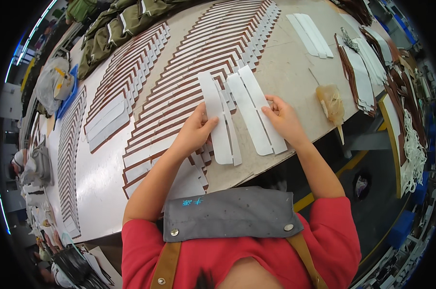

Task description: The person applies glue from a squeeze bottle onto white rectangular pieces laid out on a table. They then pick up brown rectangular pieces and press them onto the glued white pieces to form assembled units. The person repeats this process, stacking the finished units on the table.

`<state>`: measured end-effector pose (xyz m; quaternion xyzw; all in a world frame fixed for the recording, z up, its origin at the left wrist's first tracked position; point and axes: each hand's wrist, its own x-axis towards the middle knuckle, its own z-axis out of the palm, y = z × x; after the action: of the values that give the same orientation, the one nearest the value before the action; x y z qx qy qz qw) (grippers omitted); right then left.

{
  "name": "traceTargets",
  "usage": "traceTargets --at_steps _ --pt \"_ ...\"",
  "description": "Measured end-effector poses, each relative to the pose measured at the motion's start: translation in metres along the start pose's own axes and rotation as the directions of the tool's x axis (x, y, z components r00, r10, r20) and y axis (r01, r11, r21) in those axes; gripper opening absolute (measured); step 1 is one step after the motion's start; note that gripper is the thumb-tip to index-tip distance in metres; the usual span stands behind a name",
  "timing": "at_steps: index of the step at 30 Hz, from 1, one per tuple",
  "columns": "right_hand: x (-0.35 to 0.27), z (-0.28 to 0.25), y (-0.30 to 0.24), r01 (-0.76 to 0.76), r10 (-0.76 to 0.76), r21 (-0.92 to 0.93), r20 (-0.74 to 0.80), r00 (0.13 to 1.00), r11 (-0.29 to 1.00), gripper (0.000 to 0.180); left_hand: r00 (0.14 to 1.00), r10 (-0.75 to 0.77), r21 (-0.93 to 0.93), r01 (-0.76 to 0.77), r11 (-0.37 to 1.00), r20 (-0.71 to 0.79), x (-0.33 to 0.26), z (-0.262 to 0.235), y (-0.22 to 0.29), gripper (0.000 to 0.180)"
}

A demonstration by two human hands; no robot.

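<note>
My left hand (196, 130) pinches the edge of a long white strip piece (221, 139) with rounded corners and a lengthwise slit. A similar white strip piece (252, 113), with a dark slit down its length, is gripped at its right edge by my right hand (285, 121). Both pieces are held side by side over the near part of the table, with a gap between them. Just beyond them, a long fanned row of overlapping white pieces with brown edges (198, 62) runs away across the table.
More fanned rows (124, 65) and a flat white stack (107, 123) lie left on the worktable (100, 188). A white stack (309, 34) lies at the far right. Nearer are a brownish lump with a pointed tip (331, 103) and brown-edged bundles (357, 72). Olive fabric (117, 31) is piled far left.
</note>
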<state>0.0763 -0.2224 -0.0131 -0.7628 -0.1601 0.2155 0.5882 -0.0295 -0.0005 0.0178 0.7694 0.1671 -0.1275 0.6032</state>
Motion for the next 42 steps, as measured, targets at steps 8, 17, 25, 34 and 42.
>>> traceTargets --at_steps 8,17,25,34,42 --pt "0.005 0.0 0.005 0.118 -0.105 0.215 -0.07 0.992 0.969 0.031 0.934 0.358 -0.145 -0.352 0.925 0.016 -0.013 0.002 0.013 0.06" --pt "0.007 0.001 -0.006 0.127 -0.13 -0.155 -0.011 0.991 0.98 0.044 0.989 0.028 0.003 -0.028 1.0 -0.143 0.004 0.0 -0.011 0.07" --pt "0.001 -0.001 -0.02 0.138 -0.173 -0.505 -0.022 0.985 0.852 0.04 0.968 0.074 0.108 -0.049 0.993 -0.24 -0.005 0.014 -0.016 0.071" --pt "0.187 -0.168 -0.017 -0.147 -0.423 -0.959 -0.24 0.874 0.242 0.028 0.906 0.302 0.646 -0.043 0.762 -0.297 -0.026 0.003 0.014 0.051" --pt "0.257 -0.23 0.029 -0.512 0.045 -0.72 -0.56 0.827 0.468 0.044 0.889 0.384 0.614 -0.162 0.773 -0.25 -0.034 -0.004 0.01 0.039"
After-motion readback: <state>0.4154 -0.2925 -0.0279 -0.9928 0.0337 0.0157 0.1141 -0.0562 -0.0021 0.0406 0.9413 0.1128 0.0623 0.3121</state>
